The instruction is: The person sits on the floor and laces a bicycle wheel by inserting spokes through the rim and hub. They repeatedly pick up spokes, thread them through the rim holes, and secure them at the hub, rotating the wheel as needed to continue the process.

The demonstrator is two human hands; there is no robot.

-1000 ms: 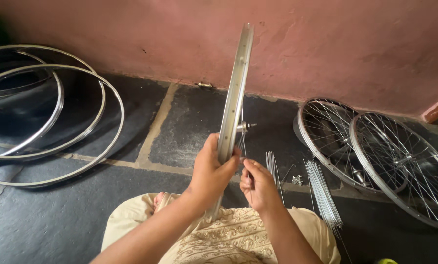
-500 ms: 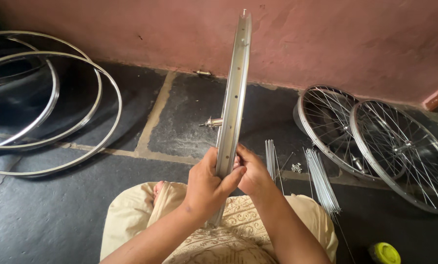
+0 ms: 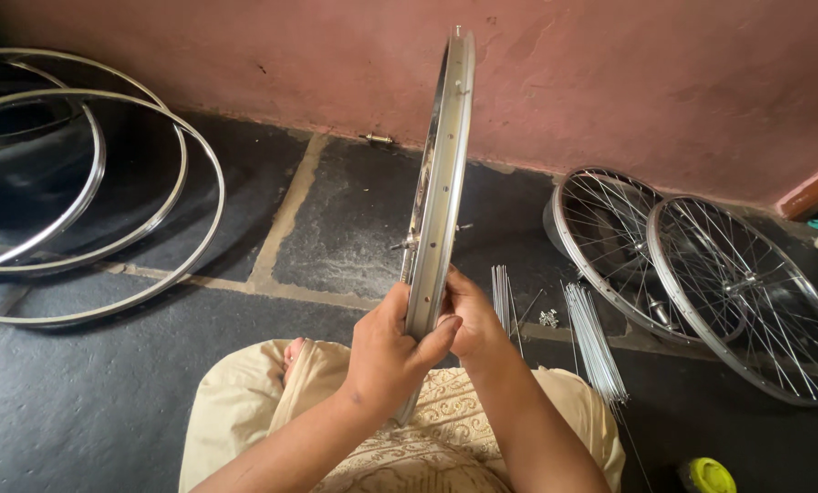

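Bicycle wheel rim (image 3: 441,183), held upright and edge-on so its spoke holes face the worker; left hand (image 3: 390,351) and right hand (image 3: 471,321) fingers pressed around its lower edge.

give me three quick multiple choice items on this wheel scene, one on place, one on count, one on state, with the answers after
1. Where do the bare silver metal hoops lie?
A. on the dark stone floor at the left
B. leaning on the pink wall
C. on the person's lap

2. How many finished spoked wheels lie at the right?
A. one
B. two
C. four

3. How is the shiny silver wheel rim held?
A. flat on the floor
B. upright, edge toward the camera
C. hanging from a hook

Answers:
1. A, the hoops overlap flat on the floor at the left.
2. B, two spoked wheels overlap near the loose bundle of silver spokes.
3. B, the left hand and right hand grip its lower part from either side, and it stands upright.
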